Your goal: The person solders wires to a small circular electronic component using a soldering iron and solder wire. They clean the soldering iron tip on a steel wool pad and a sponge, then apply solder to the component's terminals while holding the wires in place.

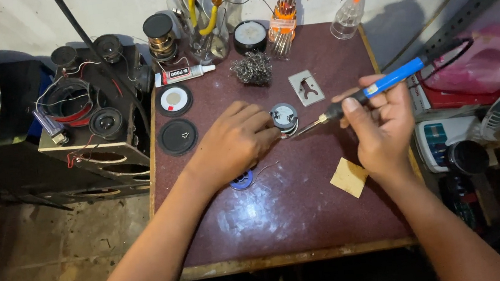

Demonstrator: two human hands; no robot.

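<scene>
The person's left hand [235, 142] rests on the dark red counter [295, 216] near its middle, fingers curled down and pinched on the edge of a small round speaker [284, 117] that lies face-down on the surface. The right hand [381, 123] is closed around a soldering iron [374, 89] with a blue handle, gripped like a pen; its metal tip slants down and to the left until it meets the near rim of the speaker, just beside the left fingertips. The iron's black cord runs off to the right, past the counter's edge.

Under the left wrist lies a small blue spool [242, 180] with a thin wire trailing from it. A yellow sponge pad [349, 177] sits on the counter just below the right hand. Farther back lie a wad of steel wool [252, 68], a flat metal plate [306, 87] with a cut-out, a tube of glue [183, 74] and two black round discs [176, 118] — one with a pale centre, one plain. Along the wall stand a glass jar [205, 34] holding pliers and a screwdriver, a rack of small screwdrivers [283, 22] and a clear nozzle bottle [349, 17].

To the left of the counter sits a black speaker box [90, 123] with loose wires and several bare speaker cones on top.
</scene>
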